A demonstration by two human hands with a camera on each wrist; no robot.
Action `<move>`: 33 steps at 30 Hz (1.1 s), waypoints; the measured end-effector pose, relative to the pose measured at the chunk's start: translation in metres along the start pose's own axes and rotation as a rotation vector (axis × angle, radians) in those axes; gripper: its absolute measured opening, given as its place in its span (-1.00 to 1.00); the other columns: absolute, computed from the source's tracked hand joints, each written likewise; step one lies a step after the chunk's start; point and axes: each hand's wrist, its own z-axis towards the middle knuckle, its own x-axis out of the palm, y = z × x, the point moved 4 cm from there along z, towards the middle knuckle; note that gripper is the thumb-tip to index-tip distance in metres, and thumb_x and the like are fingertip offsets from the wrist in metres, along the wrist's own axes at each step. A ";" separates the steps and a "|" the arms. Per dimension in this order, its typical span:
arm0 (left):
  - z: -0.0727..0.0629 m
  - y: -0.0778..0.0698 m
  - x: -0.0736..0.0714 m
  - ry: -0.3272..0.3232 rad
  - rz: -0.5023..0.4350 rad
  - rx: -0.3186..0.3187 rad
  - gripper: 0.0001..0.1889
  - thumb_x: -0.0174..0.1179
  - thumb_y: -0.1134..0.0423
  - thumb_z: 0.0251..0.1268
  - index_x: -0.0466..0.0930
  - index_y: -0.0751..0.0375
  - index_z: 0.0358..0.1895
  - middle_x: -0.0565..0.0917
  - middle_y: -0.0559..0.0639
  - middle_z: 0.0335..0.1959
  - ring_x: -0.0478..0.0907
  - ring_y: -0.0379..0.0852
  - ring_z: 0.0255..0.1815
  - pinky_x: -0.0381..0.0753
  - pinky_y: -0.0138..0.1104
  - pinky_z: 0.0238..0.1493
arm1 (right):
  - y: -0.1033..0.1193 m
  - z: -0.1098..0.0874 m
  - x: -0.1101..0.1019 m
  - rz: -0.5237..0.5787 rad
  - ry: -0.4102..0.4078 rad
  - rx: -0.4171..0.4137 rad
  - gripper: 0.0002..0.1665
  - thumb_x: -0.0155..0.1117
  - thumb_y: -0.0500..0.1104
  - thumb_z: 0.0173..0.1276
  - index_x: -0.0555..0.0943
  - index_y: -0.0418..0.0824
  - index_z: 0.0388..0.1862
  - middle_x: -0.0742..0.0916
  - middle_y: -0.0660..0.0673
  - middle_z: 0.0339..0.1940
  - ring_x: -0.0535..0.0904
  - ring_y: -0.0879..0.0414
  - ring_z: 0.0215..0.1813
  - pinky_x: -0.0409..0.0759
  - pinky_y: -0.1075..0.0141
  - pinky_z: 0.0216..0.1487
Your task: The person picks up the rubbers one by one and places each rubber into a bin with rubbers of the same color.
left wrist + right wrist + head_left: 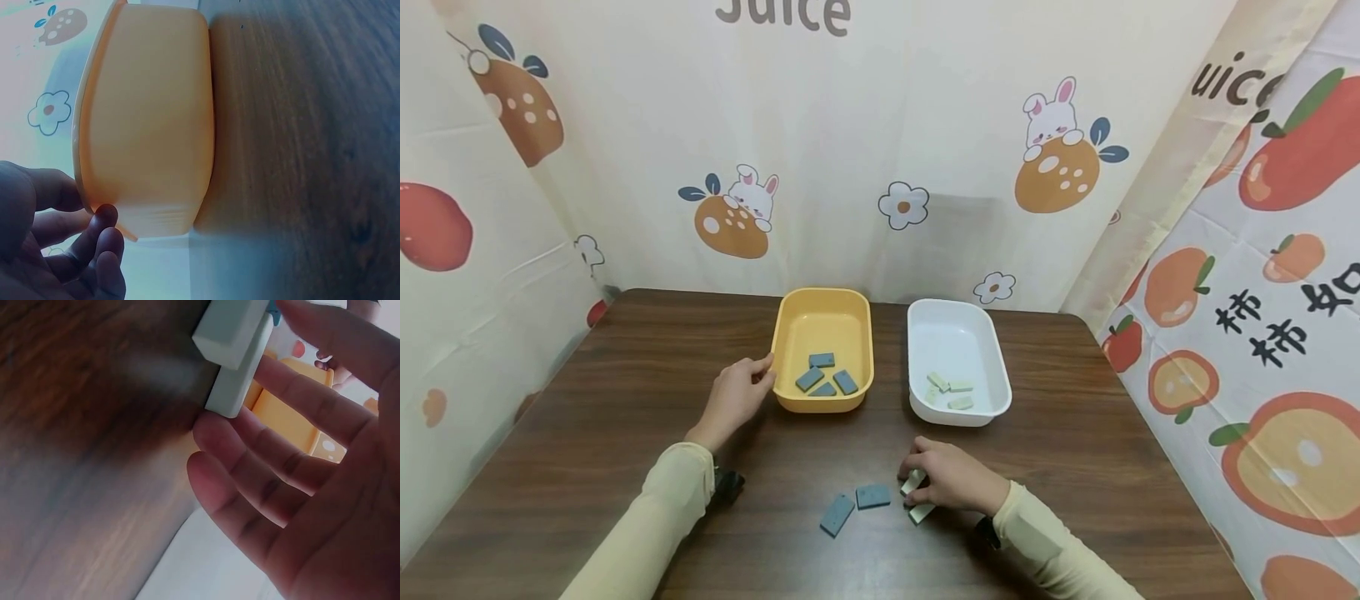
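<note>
Left hand (736, 400) grips yellow tray (823, 406) by left rim; pale blocks (913, 482) at right hand's (951, 473) left side, whether pinched I cannot tell.

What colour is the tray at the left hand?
Yellow; the tray shows best in the head view.

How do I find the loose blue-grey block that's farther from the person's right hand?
On the brown table, find the yellow tub, then look on its near side, toward the person. The blue-grey block lies there at a slant, left of a matching block that lies nearly crosswise and closer to the right hand.
</note>
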 end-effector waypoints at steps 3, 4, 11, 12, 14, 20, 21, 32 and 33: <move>0.000 0.000 0.000 0.001 -0.003 -0.001 -0.57 0.13 0.24 0.34 0.52 0.29 0.24 0.64 0.15 -0.34 0.40 -0.03 -0.45 0.36 -0.30 -0.37 | 0.000 0.000 0.001 0.001 0.001 0.009 -0.74 0.51 -0.02 0.08 0.73 -0.03 -0.24 0.55 0.08 -0.32 0.43 0.31 -0.34 0.45 0.44 -0.26; 0.000 0.000 0.000 0.001 -0.002 -0.001 -0.57 0.13 0.24 0.34 0.52 0.29 0.24 0.64 0.15 -0.34 0.41 -0.03 -0.45 0.36 -0.30 -0.37 | 0.000 0.000 0.001 0.000 0.002 0.011 -0.75 0.51 -0.02 0.08 0.73 -0.03 -0.25 0.55 0.08 -0.32 0.43 0.30 -0.34 0.44 0.44 -0.27; 0.001 0.001 0.001 0.010 -0.006 -0.016 -0.57 0.13 0.24 0.35 0.50 0.27 0.25 0.65 0.18 -0.30 0.39 -0.03 -0.46 0.36 -0.31 -0.40 | 0.001 0.002 0.002 -0.015 0.003 0.023 -0.80 0.48 -0.03 0.12 0.72 -0.03 -0.27 0.55 0.08 -0.33 0.43 0.30 -0.35 0.43 0.43 -0.29; 0.001 0.001 0.001 0.012 -0.007 -0.019 -0.57 0.12 0.23 0.35 0.50 0.27 0.26 0.65 0.18 -0.29 0.39 -0.03 -0.47 0.36 -0.31 -0.40 | 0.001 0.001 0.002 -0.021 0.002 0.022 -0.80 0.48 -0.04 0.12 0.72 -0.03 -0.28 0.55 0.08 -0.33 0.43 0.30 -0.35 0.43 0.42 -0.29; 0.001 0.002 0.002 0.020 -0.010 -0.025 -0.57 0.12 0.23 0.36 0.49 0.27 0.26 0.65 0.19 -0.28 0.39 -0.03 -0.46 0.36 -0.31 -0.40 | 0.001 0.001 0.002 -0.030 0.001 0.021 -0.82 0.47 -0.04 0.12 0.72 -0.03 -0.29 0.56 0.08 -0.32 0.43 0.30 -0.35 0.44 0.42 -0.28; 0.001 0.001 0.002 0.023 -0.016 -0.031 -0.57 0.12 0.24 0.37 0.49 0.27 0.27 0.65 0.20 -0.28 0.38 -0.04 -0.47 0.36 -0.31 -0.41 | 0.002 0.000 0.000 -0.028 0.003 0.020 -0.81 0.46 -0.04 0.14 0.71 -0.03 -0.27 0.56 0.08 -0.31 0.43 0.30 -0.35 0.44 0.42 -0.29; 0.001 0.001 0.002 0.020 -0.016 -0.031 -0.57 0.12 0.24 0.36 0.49 0.26 0.27 0.65 0.20 -0.28 0.37 -0.04 -0.48 0.36 -0.31 -0.42 | 0.002 0.000 -0.001 -0.025 0.002 0.020 -0.81 0.45 -0.05 0.15 0.72 -0.04 -0.26 0.56 0.08 -0.31 0.43 0.30 -0.36 0.44 0.42 -0.30; 0.000 0.000 0.001 0.007 -0.024 -0.022 -0.57 0.13 0.24 0.36 0.49 0.27 0.26 0.65 0.21 -0.30 0.37 -0.03 -0.49 0.36 -0.31 -0.41 | 0.003 0.001 -0.012 -0.009 -0.050 0.003 -0.84 0.44 -0.06 0.16 0.72 -0.05 -0.29 0.54 0.07 -0.38 0.42 0.32 -0.40 0.42 0.48 -0.33; -0.001 0.000 0.001 0.007 -0.024 -0.025 -0.57 0.13 0.24 0.36 0.49 0.26 0.26 0.65 0.22 -0.30 0.37 -0.03 -0.49 0.36 -0.31 -0.41 | 0.003 0.001 -0.013 -0.013 -0.055 -0.002 -0.84 0.43 -0.05 0.17 0.71 -0.05 -0.29 0.53 0.06 -0.38 0.41 0.32 -0.40 0.41 0.48 -0.34</move>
